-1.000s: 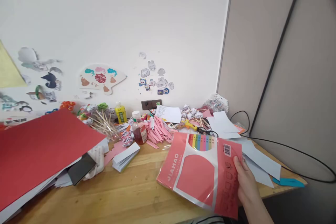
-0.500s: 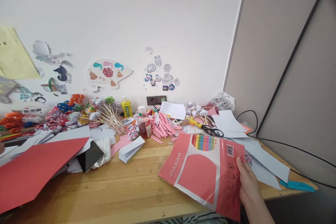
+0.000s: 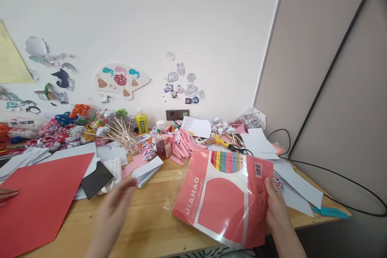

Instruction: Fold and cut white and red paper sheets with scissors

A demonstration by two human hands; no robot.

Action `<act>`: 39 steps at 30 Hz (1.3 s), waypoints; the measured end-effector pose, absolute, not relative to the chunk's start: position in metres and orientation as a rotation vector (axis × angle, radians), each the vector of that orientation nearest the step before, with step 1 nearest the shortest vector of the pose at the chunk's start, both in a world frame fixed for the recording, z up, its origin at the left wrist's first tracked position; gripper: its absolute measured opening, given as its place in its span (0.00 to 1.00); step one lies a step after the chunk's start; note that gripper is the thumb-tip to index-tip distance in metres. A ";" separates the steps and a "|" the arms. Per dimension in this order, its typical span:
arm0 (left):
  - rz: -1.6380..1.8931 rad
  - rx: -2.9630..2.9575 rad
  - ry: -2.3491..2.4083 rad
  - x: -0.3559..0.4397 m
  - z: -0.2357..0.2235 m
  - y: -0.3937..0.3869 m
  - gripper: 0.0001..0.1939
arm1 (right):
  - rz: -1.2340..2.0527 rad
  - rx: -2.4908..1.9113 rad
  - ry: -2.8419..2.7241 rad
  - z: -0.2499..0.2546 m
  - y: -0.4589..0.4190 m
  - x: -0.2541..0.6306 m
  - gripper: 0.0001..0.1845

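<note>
My right hand (image 3: pixel 276 209) is closed on the right edge of a pink pack of coloured paper (image 3: pixel 223 201) in clear plastic, marked JIAHAO, held tilted over the front of the wooden table (image 3: pixel 151 225). My left hand (image 3: pixel 113 209) hovers over the table left of the pack, blurred by motion, fingers stretched out and holding nothing. A large red sheet (image 3: pixel 42 197) lies flat at the left. Fingertips of another hand (image 3: pixel 7 194) rest on its left edge.
A black card (image 3: pixel 96 179) and a stack of folded white paper (image 3: pixel 146 171) lie beside the red sheet. Behind stand a red bottle (image 3: pixel 162 145), a yellow bottle (image 3: pixel 141 121), pink strips (image 3: pixel 181 147), skewered paper flowers (image 3: pixel 117 133) and scissors (image 3: pixel 242 150). White sheets (image 3: pixel 296 189) and a cable (image 3: pixel 332 173) are at right.
The red sheet has come down from raised to flat on the table. My left hand has come into view, moving toward the pack. My right hand has lifted the pack slightly.
</note>
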State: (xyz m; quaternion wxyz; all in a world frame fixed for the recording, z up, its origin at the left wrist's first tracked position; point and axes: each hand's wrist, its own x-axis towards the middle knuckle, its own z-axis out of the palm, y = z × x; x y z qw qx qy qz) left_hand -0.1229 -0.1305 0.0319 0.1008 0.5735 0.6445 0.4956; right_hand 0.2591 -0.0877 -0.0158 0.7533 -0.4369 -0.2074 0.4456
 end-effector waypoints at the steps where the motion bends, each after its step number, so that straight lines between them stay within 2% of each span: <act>1: 1.369 1.654 1.685 -0.106 0.030 -0.118 0.15 | 0.974 -0.945 -0.454 -0.015 -0.088 0.259 0.21; 3: 1.318 1.531 1.436 -0.076 0.029 -0.098 0.16 | 0.972 -0.938 -0.456 -0.014 -0.088 0.259 0.22; 6: 1.373 1.297 1.332 -0.055 0.034 -0.086 0.18 | 0.974 -0.916 -0.449 -0.013 -0.088 0.260 0.24; 11: 1.312 1.428 1.398 -0.063 0.046 -0.089 0.17 | 1.016 -0.835 -0.426 -0.015 -0.088 0.261 0.23; 16: 1.142 1.477 1.423 -0.059 0.034 -0.088 0.17 | 0.988 -0.807 -0.441 -0.015 -0.092 0.259 0.20; 22: 1.382 1.888 1.835 -0.060 0.019 -0.086 0.22 | 0.998 -0.820 -0.439 -0.017 -0.095 0.260 0.21; 26: 1.554 2.271 1.888 -0.057 0.022 -0.095 0.15 | 1.025 -0.806 -0.441 -0.024 -0.096 0.263 0.24; 28: 1.576 2.210 1.850 -0.055 0.026 -0.098 0.16 | 1.014 -0.808 -0.469 -0.027 -0.097 0.265 0.26; 31: 1.417 1.869 1.733 -0.053 0.037 -0.100 0.24 | 0.991 -0.811 -0.488 -0.028 -0.099 0.266 0.29; 35: 0.969 1.558 1.239 -0.048 0.051 -0.105 0.17 | 1.068 -0.807 -0.475 -0.025 -0.103 0.264 0.31; 37: 1.063 1.543 1.224 -0.046 0.052 -0.109 0.17 | 1.119 -0.807 -0.455 -0.022 -0.106 0.263 0.32; 39: 1.357 1.672 1.387 -0.046 0.049 -0.113 0.18 | 1.125 -0.816 -0.439 -0.019 -0.109 0.261 0.33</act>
